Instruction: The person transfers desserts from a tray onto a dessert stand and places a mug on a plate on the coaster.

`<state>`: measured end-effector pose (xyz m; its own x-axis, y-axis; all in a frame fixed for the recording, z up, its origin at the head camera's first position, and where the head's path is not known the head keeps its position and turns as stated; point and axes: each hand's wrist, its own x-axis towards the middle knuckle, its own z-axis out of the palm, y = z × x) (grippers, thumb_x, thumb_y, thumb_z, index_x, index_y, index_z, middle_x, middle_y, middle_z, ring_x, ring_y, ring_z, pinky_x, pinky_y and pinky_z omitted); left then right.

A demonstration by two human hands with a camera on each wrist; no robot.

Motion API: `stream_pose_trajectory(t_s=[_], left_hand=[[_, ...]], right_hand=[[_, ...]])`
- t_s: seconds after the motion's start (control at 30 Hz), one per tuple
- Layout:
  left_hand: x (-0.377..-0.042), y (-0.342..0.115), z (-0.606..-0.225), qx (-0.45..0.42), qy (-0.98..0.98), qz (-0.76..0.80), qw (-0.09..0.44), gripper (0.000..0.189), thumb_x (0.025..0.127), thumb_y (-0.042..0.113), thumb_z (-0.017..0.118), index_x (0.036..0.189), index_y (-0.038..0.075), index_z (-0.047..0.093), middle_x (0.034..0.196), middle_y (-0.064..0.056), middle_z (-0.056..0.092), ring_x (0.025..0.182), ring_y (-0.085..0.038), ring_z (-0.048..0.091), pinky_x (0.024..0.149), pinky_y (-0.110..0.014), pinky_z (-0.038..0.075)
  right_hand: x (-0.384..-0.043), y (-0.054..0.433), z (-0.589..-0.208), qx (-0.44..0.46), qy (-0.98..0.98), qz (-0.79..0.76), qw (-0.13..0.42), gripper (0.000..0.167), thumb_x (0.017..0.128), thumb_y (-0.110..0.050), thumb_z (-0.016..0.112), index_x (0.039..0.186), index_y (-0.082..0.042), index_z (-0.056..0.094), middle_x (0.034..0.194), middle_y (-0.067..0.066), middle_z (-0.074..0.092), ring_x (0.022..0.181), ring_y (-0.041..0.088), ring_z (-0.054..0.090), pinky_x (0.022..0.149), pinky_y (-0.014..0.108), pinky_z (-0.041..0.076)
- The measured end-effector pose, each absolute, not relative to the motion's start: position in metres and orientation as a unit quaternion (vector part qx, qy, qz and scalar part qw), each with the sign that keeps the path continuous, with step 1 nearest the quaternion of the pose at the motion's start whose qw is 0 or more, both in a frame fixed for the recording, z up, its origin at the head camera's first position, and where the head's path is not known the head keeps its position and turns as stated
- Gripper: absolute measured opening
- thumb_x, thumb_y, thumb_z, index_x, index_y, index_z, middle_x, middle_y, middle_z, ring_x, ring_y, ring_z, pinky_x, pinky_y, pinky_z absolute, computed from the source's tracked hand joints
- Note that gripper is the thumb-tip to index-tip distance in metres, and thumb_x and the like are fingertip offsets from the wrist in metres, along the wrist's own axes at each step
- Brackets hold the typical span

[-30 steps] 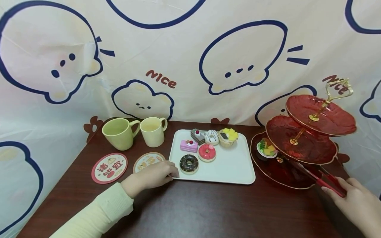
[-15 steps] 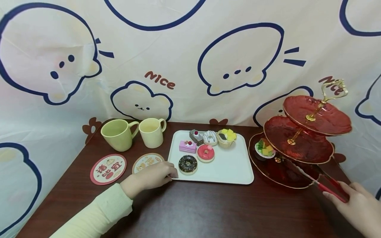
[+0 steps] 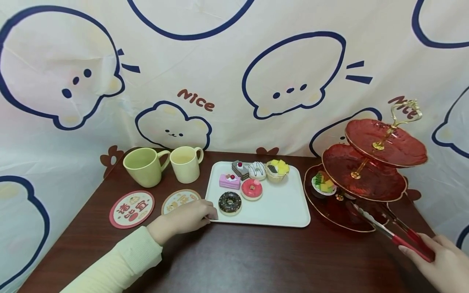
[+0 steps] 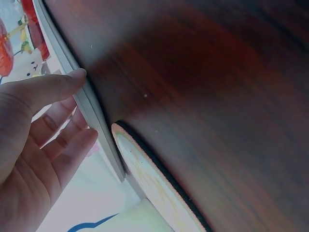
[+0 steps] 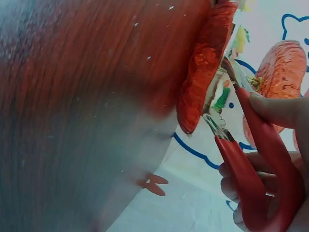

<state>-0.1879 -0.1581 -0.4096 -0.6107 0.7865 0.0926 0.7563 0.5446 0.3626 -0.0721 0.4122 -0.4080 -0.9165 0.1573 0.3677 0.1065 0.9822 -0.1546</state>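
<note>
The backdrop (image 3: 196,100) reads "Nice" twice; the red-rimmed coaster (image 3: 132,209), "宜".

Left grip (image 3: 193,213) pinches, forearm (image 3: 124,256) extended; right grip (image 3: 444,261) curled.

White cartoon-print backdrop (image 3: 220,65), dark wood-grain table (image 3: 256,260)

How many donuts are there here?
3, all on the white tray: the dark donut at the front, the pink donut behind it to the right, and the white-iced donut farther back.
</note>
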Motion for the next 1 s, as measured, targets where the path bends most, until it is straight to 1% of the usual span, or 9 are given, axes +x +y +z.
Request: stream_pose_trajectory(t_s=[0.07, 0.13, 0.27, 0.37, 0.47, 0.57, 0.8, 0.93, 1.0], left_hand=[[-0.188, -0.158, -0.410, 0.439, 0.878, 0.186, 0.042, 0.022, 0.081, -0.011, 0.071, 0.086, 0.010, 0.071, 0.082, 0.002, 0.062, 0.077, -0.008, 0.059, 0.070, -0.027, 0.052], [-0.189, -0.158, -0.410, 0.438, 0.878, 0.187, 0.042, 0.022, 0.081, -0.011, 0.071, 0.086, 0.011, 0.071, 0.081, 0.002, 0.062, 0.077, -0.008, 0.059, 0.069, -0.027, 0.052], [-0.189, -0.159, -0.411, 0.439, 0.879, 0.183, 0.039, 0.022, 0.081, -0.011, 0.072, 0.086, 0.011, 0.071, 0.082, 0.003, 0.062, 0.078, -0.009, 0.060, 0.070, -0.027, 0.052], [-0.190, -0.159, -0.411, 0.439, 0.879, 0.182, 0.038, 0.022, 0.081, -0.010, 0.073, 0.086, 0.011, 0.071, 0.081, 0.003, 0.062, 0.078, -0.009, 0.060, 0.070, -0.027, 0.052], [-0.189, -0.159, -0.411, 0.438, 0.880, 0.182, 0.037, 0.022, 0.081, -0.010, 0.073, 0.086, 0.011, 0.071, 0.081, 0.003, 0.061, 0.078, -0.008, 0.060, 0.070, -0.026, 0.052], [-0.189, -0.159, -0.411, 0.437, 0.880, 0.183, 0.035, 0.022, 0.081, -0.011, 0.072, 0.087, 0.011, 0.072, 0.082, 0.003, 0.062, 0.078, -0.008, 0.060, 0.070, -0.026, 0.052], [-0.188, -0.158, -0.412, 0.437, 0.880, 0.185, 0.031, 0.022, 0.081, -0.011, 0.070, 0.086, 0.011, 0.071, 0.081, 0.003, 0.061, 0.076, -0.008, 0.059, 0.069, -0.026, 0.052], [-0.188, -0.158, -0.413, 0.437, 0.880, 0.186, 0.033, 0.022, 0.081, -0.011, 0.070, 0.086, 0.010, 0.071, 0.081, 0.003, 0.061, 0.077, -0.008, 0.059, 0.069, -0.026, 0.052], [-0.188, -0.158, -0.413, 0.437, 0.880, 0.186, 0.033, 0.023, 0.081, -0.011, 0.070, 0.086, 0.011, 0.071, 0.081, 0.004, 0.061, 0.077, -0.008, 0.060, 0.069, -0.026, 0.052]], right_hand=[[-0.070, 0.410, -0.407, -0.065, -0.975, 0.068, 0.202, 0.120, 0.080, -0.091, 0.037, 0.105, 0.025, 0.057, 0.078, 0.019, 0.047, 0.057, 0.024, 0.044, 0.049, 0.033, 0.034], [-0.068, 0.408, -0.405, -0.061, -0.975, 0.066, 0.204, 0.119, 0.081, -0.091, 0.038, 0.104, 0.025, 0.057, 0.077, 0.018, 0.047, 0.057, 0.025, 0.044, 0.049, 0.033, 0.034], [-0.063, 0.402, -0.400, -0.077, -0.981, 0.054, 0.168, 0.108, 0.084, -0.083, 0.054, 0.106, 0.023, 0.056, 0.079, 0.018, 0.047, 0.060, 0.025, 0.046, 0.051, 0.033, 0.035], [-0.061, 0.398, -0.396, -0.087, -0.987, 0.045, 0.129, 0.098, 0.083, -0.071, 0.069, 0.110, 0.022, 0.056, 0.081, 0.018, 0.048, 0.062, 0.024, 0.044, 0.053, 0.033, 0.034], [-0.059, 0.394, -0.394, -0.090, -0.990, 0.040, 0.104, 0.092, 0.081, -0.063, 0.076, 0.112, 0.021, 0.056, 0.083, 0.018, 0.048, 0.063, 0.023, 0.042, 0.053, 0.033, 0.034], [-0.058, 0.390, -0.392, -0.098, -0.992, 0.030, 0.073, 0.091, 0.081, -0.062, 0.077, 0.115, 0.020, 0.056, 0.086, 0.019, 0.049, 0.065, 0.024, 0.044, 0.054, 0.033, 0.035], [-0.056, 0.375, -0.381, -0.088, -0.995, 0.039, 0.000, 0.092, 0.082, -0.063, 0.075, 0.121, 0.018, 0.053, 0.093, 0.024, 0.052, 0.071, 0.026, 0.051, 0.056, 0.037, 0.047], [-0.060, 0.365, -0.373, -0.060, -0.996, 0.046, -0.049, 0.093, 0.084, -0.061, 0.074, 0.125, 0.018, 0.051, 0.094, 0.022, 0.053, 0.073, 0.025, 0.050, 0.057, 0.037, 0.048], [-0.064, 0.360, -0.370, -0.041, -0.997, 0.047, -0.052, 0.091, 0.084, -0.061, 0.074, 0.126, 0.017, 0.052, 0.093, 0.019, 0.055, 0.073, 0.025, 0.051, 0.057, 0.038, 0.051]])
